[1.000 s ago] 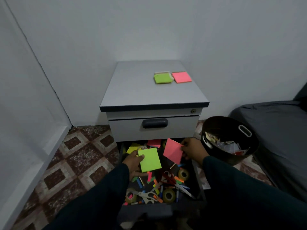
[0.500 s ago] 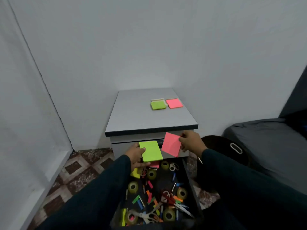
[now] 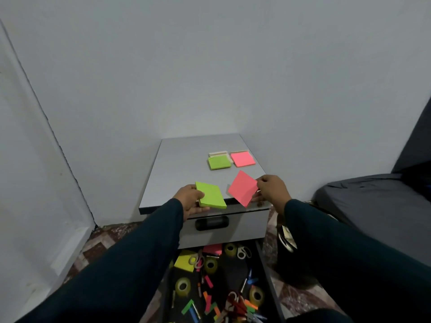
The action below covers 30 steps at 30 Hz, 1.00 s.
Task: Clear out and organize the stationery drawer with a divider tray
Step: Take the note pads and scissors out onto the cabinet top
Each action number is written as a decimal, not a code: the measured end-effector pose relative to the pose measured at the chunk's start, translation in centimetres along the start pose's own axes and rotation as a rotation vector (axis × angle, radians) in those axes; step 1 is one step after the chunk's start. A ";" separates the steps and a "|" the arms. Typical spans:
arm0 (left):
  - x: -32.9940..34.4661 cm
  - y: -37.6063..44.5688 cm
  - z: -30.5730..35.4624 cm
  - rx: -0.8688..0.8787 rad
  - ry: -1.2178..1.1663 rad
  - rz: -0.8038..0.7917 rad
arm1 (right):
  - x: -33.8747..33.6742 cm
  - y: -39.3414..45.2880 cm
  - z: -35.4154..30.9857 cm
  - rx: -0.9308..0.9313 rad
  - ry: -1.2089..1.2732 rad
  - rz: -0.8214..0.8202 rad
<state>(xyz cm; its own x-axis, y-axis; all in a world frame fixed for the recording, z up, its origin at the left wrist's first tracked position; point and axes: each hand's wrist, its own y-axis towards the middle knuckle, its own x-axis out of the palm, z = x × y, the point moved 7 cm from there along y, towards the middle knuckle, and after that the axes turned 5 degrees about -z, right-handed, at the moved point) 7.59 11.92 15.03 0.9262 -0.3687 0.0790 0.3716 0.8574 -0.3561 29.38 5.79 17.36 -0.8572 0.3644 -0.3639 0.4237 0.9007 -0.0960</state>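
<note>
Sticky-note pads are held above the front edge of the cabinet top (image 3: 186,164): a green pad (image 3: 211,195) is gripped by the left hand (image 3: 190,199), a pink pad (image 3: 242,188) is pinched by the right hand (image 3: 271,191). Further back on the cabinet top, a green stack (image 3: 219,162) and a pink stack (image 3: 242,159) are laid side by side. Below the cabinet top, the open drawer (image 3: 268,276) is seen littered with tape rolls and scissors.

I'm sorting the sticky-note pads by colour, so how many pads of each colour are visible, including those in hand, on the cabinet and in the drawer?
Green: 2, one gripped by the left hand at, one on the cabinet top
Pink: 3, at pinched by the right hand, on the cabinet top, in the drawer
Yellow: 1, in the drawer
White: 1
Total: 7
</note>
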 end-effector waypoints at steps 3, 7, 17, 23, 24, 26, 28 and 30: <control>0.5 2.3 2.0 0.029 -0.014 0.030 | -0.9 2.5 0.1 0.026 0.056 0.059; 1.0 5.7 3.9 0.055 -0.005 0.100 | -1.8 5.9 0.8 0.065 0.169 0.128; 1.9 12.8 5.1 0.066 -0.038 0.164 | -2.4 13.9 2.0 0.066 0.340 0.251; 2.0 15.3 4.5 0.063 -0.055 0.242 | -1.5 16.2 3.2 0.103 0.349 0.237; 1.9 15.6 4.4 0.061 -0.039 0.256 | -1.4 16.3 3.3 0.105 0.339 0.237; 1.5 15.9 4.2 0.055 -0.013 0.289 | -1.4 16.4 3.4 0.106 0.333 0.236; 1.1 16.1 4.0 0.043 0.010 0.283 | -1.3 16.4 3.4 0.109 0.335 0.226; 1.0 16.2 4.0 0.044 0.052 0.244 | -1.2 16.2 3.3 0.121 0.338 0.203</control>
<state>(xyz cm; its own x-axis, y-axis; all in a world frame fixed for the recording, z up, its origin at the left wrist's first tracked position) 14.83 26.87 13.07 0.9848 -0.1654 -0.0524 0.1406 0.9377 -0.3179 38.25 19.20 13.21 -0.7918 0.6074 -0.0636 0.6084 0.7754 -0.1693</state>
